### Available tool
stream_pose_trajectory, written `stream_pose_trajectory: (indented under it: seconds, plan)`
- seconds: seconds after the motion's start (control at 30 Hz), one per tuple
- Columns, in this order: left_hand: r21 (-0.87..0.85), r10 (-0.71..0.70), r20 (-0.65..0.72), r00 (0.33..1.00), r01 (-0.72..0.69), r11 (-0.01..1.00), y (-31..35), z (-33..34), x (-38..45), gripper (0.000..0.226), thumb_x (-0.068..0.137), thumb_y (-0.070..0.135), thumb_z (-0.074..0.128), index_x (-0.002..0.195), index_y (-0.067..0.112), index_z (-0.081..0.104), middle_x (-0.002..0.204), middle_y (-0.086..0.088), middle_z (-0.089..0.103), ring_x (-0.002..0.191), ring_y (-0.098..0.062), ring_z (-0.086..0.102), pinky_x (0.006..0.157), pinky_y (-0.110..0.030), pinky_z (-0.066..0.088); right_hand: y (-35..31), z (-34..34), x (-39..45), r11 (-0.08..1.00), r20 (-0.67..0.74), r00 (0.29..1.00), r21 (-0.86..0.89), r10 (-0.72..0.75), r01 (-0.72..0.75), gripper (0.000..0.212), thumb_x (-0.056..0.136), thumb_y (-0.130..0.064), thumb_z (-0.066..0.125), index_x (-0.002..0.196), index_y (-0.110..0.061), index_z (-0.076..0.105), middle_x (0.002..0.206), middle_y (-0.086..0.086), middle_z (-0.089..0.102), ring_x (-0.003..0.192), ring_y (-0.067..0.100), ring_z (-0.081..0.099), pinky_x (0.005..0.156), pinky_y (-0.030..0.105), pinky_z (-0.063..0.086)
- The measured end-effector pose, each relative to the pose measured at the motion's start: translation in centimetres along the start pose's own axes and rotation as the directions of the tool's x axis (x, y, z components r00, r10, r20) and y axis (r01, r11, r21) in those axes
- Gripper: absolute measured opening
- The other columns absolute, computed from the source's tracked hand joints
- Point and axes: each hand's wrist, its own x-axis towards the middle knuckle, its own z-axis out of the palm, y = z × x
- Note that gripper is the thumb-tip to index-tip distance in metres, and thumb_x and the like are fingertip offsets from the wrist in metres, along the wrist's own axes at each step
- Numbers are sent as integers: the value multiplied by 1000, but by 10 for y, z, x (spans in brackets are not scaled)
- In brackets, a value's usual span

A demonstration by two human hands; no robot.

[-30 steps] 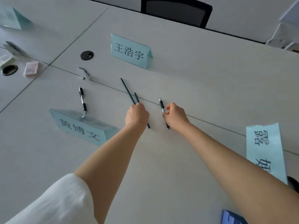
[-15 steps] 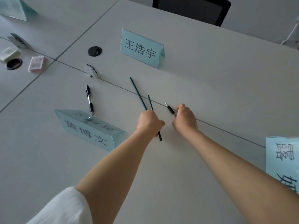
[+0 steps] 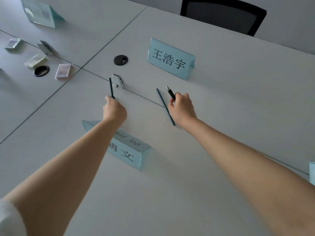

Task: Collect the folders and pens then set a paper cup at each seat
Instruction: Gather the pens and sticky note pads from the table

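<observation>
Both arms reach over the white counter (image 3: 221,99) toward the name card (image 3: 170,59) with black characters. Nearer than that card and to its left, the left hand (image 3: 114,111) pinches a thin dark pencil (image 3: 111,88) that points away. Just nearer than the card, the right hand (image 3: 182,108) curls round a black pen (image 3: 171,93), its silver tip raised; a second dark pencil (image 3: 163,104) lies flat against that hand's left side.

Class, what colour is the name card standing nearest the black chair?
Light blue with black characters: the name card, clearest in the head view.
</observation>
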Motion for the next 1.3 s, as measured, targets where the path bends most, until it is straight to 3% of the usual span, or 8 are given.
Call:
stream_pose_trajectory:
  seconds: [0.13,0.3,0.47,0.6,0.7,1.03,1.23,1.3]
  plan:
    - [173,7,-54,998,2,985,-9,-8,27,51,93,-5,37,140,-2,19,125,-25,49,115,-41,50,80,-41,39,-6,16,16,997,73,997,-70,40,-35,22,96,-17,47,112,-3,51,122,16,40,75,33,49,69,33,40]
    - [255,17,2,1000,-17,967,-7,0,48,50,89,-4,46,132,3,22,117,-22,52,103,-39,55,75,-41,44,-4,32,26,988,113,987,-115,118,-105,31,95,-26,54,116,-4,49,128,14,38,95,38,60,71,34,40]
    - [329,23,18,1000,-28,944,-9,13,54,45,91,-5,43,130,4,24,125,-25,52,114,-42,53,92,-49,48,3,43,25,977,106,982,-161,155,-137,36,94,-29,54,119,-4,48,128,14,40,101,39,60,74,35,40]
    - [295,93,13,996,-93,951,-7,22,49,30,93,-6,37,122,3,33,123,-24,54,112,-43,54,80,-45,42,5,46,19,974,106,983,-183,153,-132,31,97,-25,48,120,-4,51,127,14,44,106,39,59,81,37,44]
    - [281,163,26,986,-164,946,1,25,34,27,93,-4,49,114,5,36,120,-23,57,108,-42,57,77,-44,44,6,39,13,979,94,985,-155,144,-129,30,94,-25,48,116,-4,54,123,13,48,102,38,60,74,35,39]
    - [155,418,47,907,-420,894,28,-19,-49,19,96,18,45,105,6,34,91,-15,51,81,-34,50,63,-40,40,-27,-11,-41,980,66,988,136,138,-146,23,97,-30,35,101,-9,44,85,6,53,79,31,48,67,35,35]
    - [-82,333,59,941,-328,941,-19,-68,-108,25,93,27,44,107,8,52,93,-13,65,82,-32,62,67,-39,53,-56,-33,-115,963,-1,997,259,-71,69,19,101,-32,40,92,-15,40,80,0,56,73,26,46,63,33,29]
    - [-196,280,38,959,-267,943,-45,-87,-127,31,94,29,42,95,5,62,82,-10,67,67,-29,58,57,-34,50,-67,-37,-147,943,-12,990,303,-138,135,16,101,-28,43,90,-16,40,72,-8,51,70,21,46,60,31,26]
